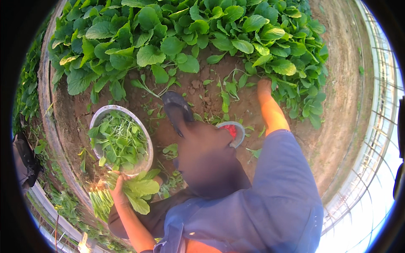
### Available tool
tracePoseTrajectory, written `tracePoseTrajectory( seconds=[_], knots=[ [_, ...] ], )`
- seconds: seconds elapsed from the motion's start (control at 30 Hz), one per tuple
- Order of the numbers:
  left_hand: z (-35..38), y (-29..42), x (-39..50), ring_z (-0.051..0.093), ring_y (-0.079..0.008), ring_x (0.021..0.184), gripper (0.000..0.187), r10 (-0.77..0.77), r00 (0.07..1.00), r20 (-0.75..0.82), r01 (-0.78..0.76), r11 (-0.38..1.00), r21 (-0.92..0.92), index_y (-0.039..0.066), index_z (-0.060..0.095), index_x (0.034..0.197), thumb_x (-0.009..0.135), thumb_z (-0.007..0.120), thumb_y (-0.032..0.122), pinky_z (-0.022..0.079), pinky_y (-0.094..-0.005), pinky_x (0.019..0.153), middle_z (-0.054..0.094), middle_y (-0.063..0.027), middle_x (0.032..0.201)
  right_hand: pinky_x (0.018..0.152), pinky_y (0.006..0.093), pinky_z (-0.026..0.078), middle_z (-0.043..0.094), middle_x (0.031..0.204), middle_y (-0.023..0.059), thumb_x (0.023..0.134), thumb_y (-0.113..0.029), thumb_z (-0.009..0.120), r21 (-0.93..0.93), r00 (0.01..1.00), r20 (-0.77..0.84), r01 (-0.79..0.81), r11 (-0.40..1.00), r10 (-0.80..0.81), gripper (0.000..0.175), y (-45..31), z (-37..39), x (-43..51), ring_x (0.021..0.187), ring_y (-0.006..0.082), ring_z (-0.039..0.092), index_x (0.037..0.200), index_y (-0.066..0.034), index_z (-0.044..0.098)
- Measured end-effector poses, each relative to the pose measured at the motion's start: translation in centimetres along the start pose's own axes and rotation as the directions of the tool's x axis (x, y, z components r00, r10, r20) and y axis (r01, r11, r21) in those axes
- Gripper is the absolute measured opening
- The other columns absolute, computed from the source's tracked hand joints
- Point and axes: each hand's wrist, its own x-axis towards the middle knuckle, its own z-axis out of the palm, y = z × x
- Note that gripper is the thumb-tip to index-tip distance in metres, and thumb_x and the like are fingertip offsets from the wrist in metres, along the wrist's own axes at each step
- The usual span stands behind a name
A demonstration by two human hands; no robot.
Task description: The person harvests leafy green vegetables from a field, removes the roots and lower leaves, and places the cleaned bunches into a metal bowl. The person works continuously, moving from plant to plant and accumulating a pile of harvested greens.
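Note:
My left hand (119, 188), at the lower left, is closed around a bunch of leafy greens (140, 189). Pale stems and brown roots stick out on the hand's left side, and broad leaves spread to its right. My right hand (264, 88) reaches down to the soil at the front edge of a dense bed of leafy green plants (190, 28). Leaves cover its fingertips, so its grip is hidden. Beyond the left hand stands a round basin (149, 144) heaped with loose cut greens (121, 134). More pale-stemmed greens (102, 202) lie just below the held roots.
Between my arms is my bent leg with a dark shoe (177, 106) on the soil. Beside the knee sits a small bowl (241, 137) with red things (230, 129) inside. Uprooted plants (232, 87) lie on the ground. A greenhouse wall (376, 126) curves along the right.

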Motion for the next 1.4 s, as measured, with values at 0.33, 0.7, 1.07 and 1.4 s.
tracePoseTrajectory(
  seconds=[0.33, 0.7, 1.07, 1.4],
  knots=[
    [-0.1, 0.6, -0.1, 0.059, -0.0212, 0.078, 0.026, 0.023, 1.0, 0.008, -0.023, 1.0, 0.017, 0.001, 0.056, 0.111, 0.086, 0.066, 0.001, 0.052, -0.0377, 0.078, 0.06, -0.0084, 0.083, 0.073, 0.0413, 0.057, 0.074, 0.095, 0.0098, 0.089, -0.021, 0.058, 0.316, 0.996, 0.043, 0.064, 0.947, -0.082, 0.02, -1.7, 4.0, -2.2, 0.088, 0.0265, 0.072, 0.095, -0.0099, 0.074],
    [3.0, 2.5, -2.6, 0.067, -0.0179, 0.081, 0.018, 0.25, 0.959, 0.136, -0.258, 0.965, 0.044, 0.0, 0.06, 0.105, 0.088, 0.067, -0.001, 0.054, -0.031, 0.077, 0.066, -0.0077, 0.086, 0.084, 0.0453, 0.053, 0.068, 0.101, 0.0226, 0.084, -0.034, 0.064, 0.818, 0.871, -0.479, 0.489, 0.304, -0.111, 0.04, -2.2, -7.5, -10.3, 0.097, 0.0377, 0.066, 0.112, -0.0062, 0.065],
    [3.4, 5.0, -6.9, 0.064, -0.0103, 0.079, 0.014, 0.536, 0.821, 0.198, -0.532, 0.843, -0.077, 0.001, 0.062, 0.101, 0.088, 0.068, 0.002, 0.052, -0.0253, 0.072, 0.068, -0.0041, 0.085, 0.068, 0.0319, 0.051, 0.067, 0.077, 0.0018, 0.082, -0.018, 0.072, 0.493, 0.424, -0.869, 0.708, -0.506, -0.255, 0.023, 0.9, -43.1, -26.4, 0.074, 0.0146, 0.062, 0.095, -0.0003, 0.068],
    [2.5, 4.3, -9.1, 0.062, -0.0101, 0.077, 0.012, 0.699, 0.714, 0.043, -0.699, 0.708, 0.097, 0.001, 0.067, 0.094, 0.083, 0.072, 0.004, 0.051, -0.0273, 0.071, 0.068, -0.0029, 0.086, 0.083, 0.0429, 0.051, 0.066, 0.1, 0.0182, 0.082, -0.027, 0.064, 0.013, -0.038, -0.983, 0.961, 0.276, 0.181, 0.026, -3.4, -48.7, -35.8, 0.091, 0.0342, 0.065, 0.093, -0.003, 0.066]
  ],
)
